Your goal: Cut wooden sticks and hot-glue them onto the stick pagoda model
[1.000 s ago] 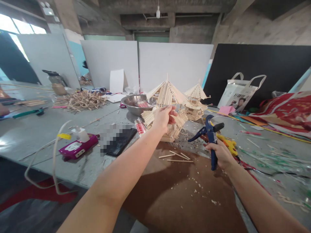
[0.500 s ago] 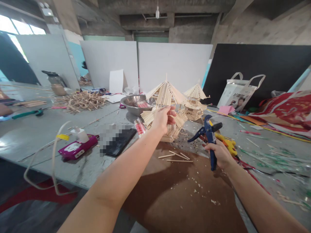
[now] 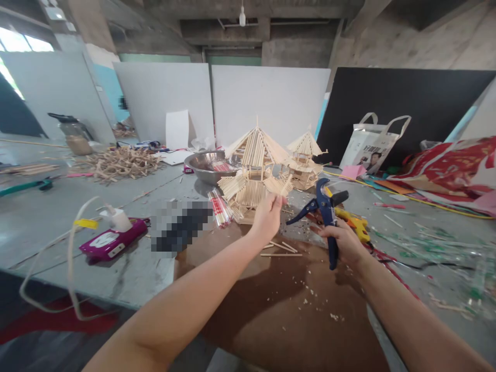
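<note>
My left hand (image 3: 268, 216) is closed in a pinch in front of the wooden stick pagoda model (image 3: 253, 194). A short wooden stick (image 3: 287, 185) appears to rise from its fingertips, against the model's lower roof. In my right hand (image 3: 344, 240) is a blue pipe cutter (image 3: 327, 206), upright, with its handles spread apart. Below my left hand, several loose wooden sticks (image 3: 281, 254) lie on the brown board (image 3: 294, 320). A yellow glue gun (image 3: 354, 225) rests just behind my right hand.
Behind the model stand a steel bowl (image 3: 207, 170) and a smaller stick pagoda (image 3: 304, 165). On the left are a purple power strip (image 3: 116, 240), a pile of sticks (image 3: 124, 164) and a bottle (image 3: 73, 135). A white bag (image 3: 366, 144) and red packaging (image 3: 445, 168) are at right.
My left hand has come down and nearer from the pagoda's upper part, its spread fingers now pinched. My right hand still grips the pipe cutter. The view has shifted slightly right.
</note>
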{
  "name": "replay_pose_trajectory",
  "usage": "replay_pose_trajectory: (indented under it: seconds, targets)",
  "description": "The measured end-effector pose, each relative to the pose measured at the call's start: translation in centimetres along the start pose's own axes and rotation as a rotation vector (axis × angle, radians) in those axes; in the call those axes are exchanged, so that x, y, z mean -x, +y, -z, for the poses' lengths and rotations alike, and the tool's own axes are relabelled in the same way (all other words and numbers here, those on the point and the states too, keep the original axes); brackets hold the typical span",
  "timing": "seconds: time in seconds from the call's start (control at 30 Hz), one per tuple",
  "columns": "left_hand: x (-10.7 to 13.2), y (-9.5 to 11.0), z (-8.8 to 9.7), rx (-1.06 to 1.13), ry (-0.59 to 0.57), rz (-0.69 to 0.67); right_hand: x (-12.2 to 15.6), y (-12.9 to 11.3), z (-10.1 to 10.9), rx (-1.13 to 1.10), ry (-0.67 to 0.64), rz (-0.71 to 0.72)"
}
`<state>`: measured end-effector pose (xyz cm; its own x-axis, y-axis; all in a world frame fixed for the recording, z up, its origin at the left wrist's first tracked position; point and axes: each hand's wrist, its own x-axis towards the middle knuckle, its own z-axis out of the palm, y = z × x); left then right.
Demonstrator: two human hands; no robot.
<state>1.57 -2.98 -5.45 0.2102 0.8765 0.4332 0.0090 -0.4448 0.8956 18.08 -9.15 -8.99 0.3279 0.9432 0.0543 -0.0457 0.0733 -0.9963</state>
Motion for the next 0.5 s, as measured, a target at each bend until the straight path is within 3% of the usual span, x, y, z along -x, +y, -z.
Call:
replay_pose_trajectory:
  seconds: [0.13,0.33,0.5]
  targets:
    - [1.6,-1.2,-1.2,-0.154,-0.074,-0.112,1.1,-0.9,-0.9,-0.076,-0.018,-0.039]
    - [2.3,-1.9,-1.8,-0.132,-0.092,-0.060,1.8,-1.4,-1.6,-0.196,-0.120,-0.036]
    - [2.8,-2.2,-2.2,-0.051,-0.078,-0.159,2.3,-1.8,-2.3,-0.273,-0.167,0.047]
